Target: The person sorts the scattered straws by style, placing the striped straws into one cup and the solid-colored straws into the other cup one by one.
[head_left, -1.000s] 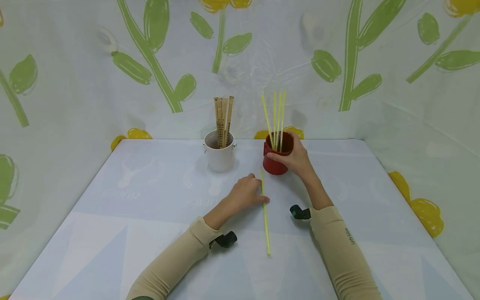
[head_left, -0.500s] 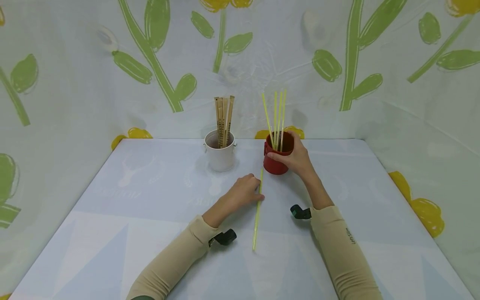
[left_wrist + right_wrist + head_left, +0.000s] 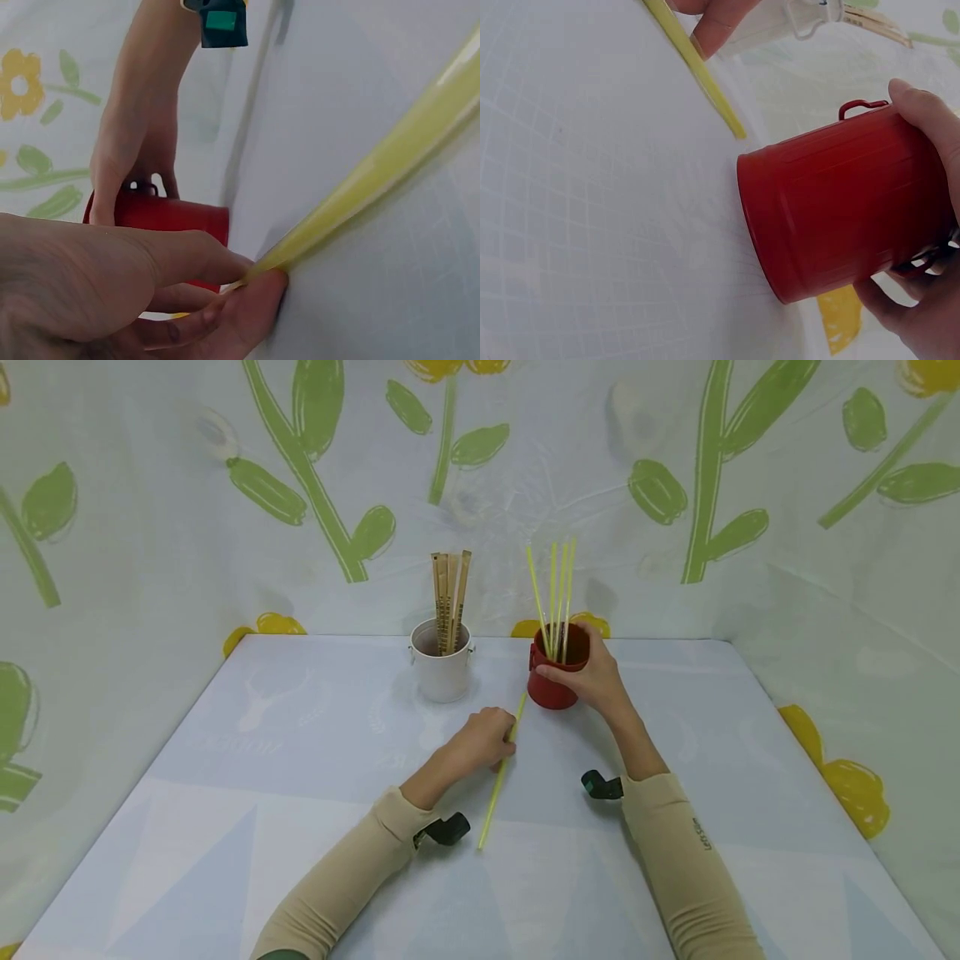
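My left hand [image 3: 474, 745] pinches a long yellow straw [image 3: 492, 806] between thumb and fingers, low over the table. In the left wrist view the straw [image 3: 375, 176] runs slantwise from the fingertips to the upper right. My right hand [image 3: 595, 678] grips a small red bucket [image 3: 551, 693] around its rim, thumb at the front and fingers behind. The bucket stands upright, and several yellow straws [image 3: 552, 585] lean inside it. The right wrist view shows the bucket's side [image 3: 840, 210] and a small handle loop, with the straw's far end near its base.
Left of the red bucket stands a white bucket [image 3: 441, 681] holding several paper-wrapped sticks [image 3: 447, 597]. The pale patterned tabletop [image 3: 300, 843] meets a flower-printed sheet [image 3: 525, 468] at the back and sides.
The straw's near end has swung left and slightly away, so the straw now slants. My left fingers have closed in around it. My right hand stays on the red bucket.
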Demonstrator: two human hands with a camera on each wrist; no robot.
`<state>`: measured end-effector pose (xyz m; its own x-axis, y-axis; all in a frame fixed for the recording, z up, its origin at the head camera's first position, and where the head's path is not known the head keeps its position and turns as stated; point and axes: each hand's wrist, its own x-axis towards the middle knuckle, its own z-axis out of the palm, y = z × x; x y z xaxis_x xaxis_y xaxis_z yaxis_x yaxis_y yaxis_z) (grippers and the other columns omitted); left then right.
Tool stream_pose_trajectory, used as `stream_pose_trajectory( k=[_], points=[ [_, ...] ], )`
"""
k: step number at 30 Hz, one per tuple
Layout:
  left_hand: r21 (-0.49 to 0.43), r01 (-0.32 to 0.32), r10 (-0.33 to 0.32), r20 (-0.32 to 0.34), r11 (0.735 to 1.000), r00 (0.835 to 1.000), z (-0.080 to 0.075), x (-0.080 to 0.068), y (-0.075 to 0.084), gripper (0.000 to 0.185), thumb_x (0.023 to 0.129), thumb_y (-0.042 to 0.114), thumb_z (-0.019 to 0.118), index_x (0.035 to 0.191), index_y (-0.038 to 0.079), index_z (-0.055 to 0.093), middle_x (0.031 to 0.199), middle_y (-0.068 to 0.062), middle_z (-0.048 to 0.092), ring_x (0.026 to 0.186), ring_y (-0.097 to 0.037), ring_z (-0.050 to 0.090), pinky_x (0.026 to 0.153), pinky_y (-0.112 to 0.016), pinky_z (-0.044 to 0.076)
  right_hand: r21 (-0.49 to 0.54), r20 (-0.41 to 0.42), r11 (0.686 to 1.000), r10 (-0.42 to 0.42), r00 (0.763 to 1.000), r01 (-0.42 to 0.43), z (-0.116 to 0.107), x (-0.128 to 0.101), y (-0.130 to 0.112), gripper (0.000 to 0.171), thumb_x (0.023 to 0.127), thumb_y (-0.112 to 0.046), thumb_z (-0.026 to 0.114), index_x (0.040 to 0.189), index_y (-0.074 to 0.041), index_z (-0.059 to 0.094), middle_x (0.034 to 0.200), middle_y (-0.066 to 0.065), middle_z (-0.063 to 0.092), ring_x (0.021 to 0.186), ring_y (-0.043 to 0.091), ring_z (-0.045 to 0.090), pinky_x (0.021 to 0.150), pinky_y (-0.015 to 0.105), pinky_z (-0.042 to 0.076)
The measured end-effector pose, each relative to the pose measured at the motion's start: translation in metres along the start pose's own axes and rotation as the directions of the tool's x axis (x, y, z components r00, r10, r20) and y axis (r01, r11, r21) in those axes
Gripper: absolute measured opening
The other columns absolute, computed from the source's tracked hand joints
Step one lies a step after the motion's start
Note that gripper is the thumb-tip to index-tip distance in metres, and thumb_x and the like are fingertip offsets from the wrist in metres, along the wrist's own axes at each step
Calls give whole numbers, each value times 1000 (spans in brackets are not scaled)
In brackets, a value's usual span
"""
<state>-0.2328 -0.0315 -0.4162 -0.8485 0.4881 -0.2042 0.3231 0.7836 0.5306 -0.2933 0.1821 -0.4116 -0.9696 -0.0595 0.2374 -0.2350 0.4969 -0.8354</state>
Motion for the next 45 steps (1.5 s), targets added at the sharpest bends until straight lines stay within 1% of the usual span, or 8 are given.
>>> stream_pose_trajectory(
  k=[7,11,14,21,27,37,42,45],
  points=[
    [-45,34,-33,30,998,999,-4,-2,-3,11,87,10,71,87,4,63,63,-5,61,47,-14,61,51,-21,44,10,1,1000,-3,1000,3,1,-1,1,93,74,-42,84,147,-20,30,143,5,47,132,25,44,99,53,51],
    [-88,69,-66,43,994,997,-6,-1,-6,36,88,14,71,121,2,62,65,-3,64,48,-13,61,54,-21,44,7,1,1000,-5,1000,5,1,0,0,93,74,-41,84,147,-20,30,144,5,47,133,25,44,98,53,51],
    [-105,82,-79,37,991,996,-7,0,-9,51,88,16,71,135,3,55,73,-2,66,50,-12,62,57,-21,46,2,0,1000,-4,1000,4,1,0,-1,93,74,-42,84,147,-20,30,144,5,47,133,25,44,99,53,51],
    [-178,61,-66,-23,982,998,-20,-2,-12,56,88,15,70,140,4,51,96,-9,70,56,-13,66,61,-23,54,-7,-7,1000,-7,1000,7,0,0,-1,93,74,-44,84,147,-21,29,144,4,46,133,24,44,98,52,51],
    [-236,-27,-5,-131,971,991,-30,-4,-15,58,86,11,69,140,3,49,93,-9,67,53,-12,65,55,-24,54,-1,0,1000,-10,1000,10,2,0,1,93,75,-42,84,147,-21,29,145,4,46,133,26,44,100,53,50],
    [-314,-143,44,-301,939,952,-39,-3,-4,59,85,7,69,140,7,49,95,-9,65,59,-14,65,52,-25,56,-2,3,1000,18,1000,-18,1,0,-1,95,74,-45,84,147,-21,29,145,6,46,133,26,44,100,53,50],
    [-279,-208,90,-383,938,919,-46,2,7,58,84,9,67,139,9,50,93,-7,65,60,-14,66,51,-23,55,-15,-10,1000,12,1000,-12,1,-1,-2,95,75,-44,84,148,-19,28,145,7,46,133,27,45,101,53,49],
    [-259,-260,128,-437,930,890,-53,7,14,57,84,7,67,138,9,50,92,-8,65,59,-13,65,50,-23,55,-24,-12,1000,-3,1000,3,1,-1,-1,95,75,-44,83,147,-18,28,144,7,46,132,27,46,101,53,49]
  ],
)
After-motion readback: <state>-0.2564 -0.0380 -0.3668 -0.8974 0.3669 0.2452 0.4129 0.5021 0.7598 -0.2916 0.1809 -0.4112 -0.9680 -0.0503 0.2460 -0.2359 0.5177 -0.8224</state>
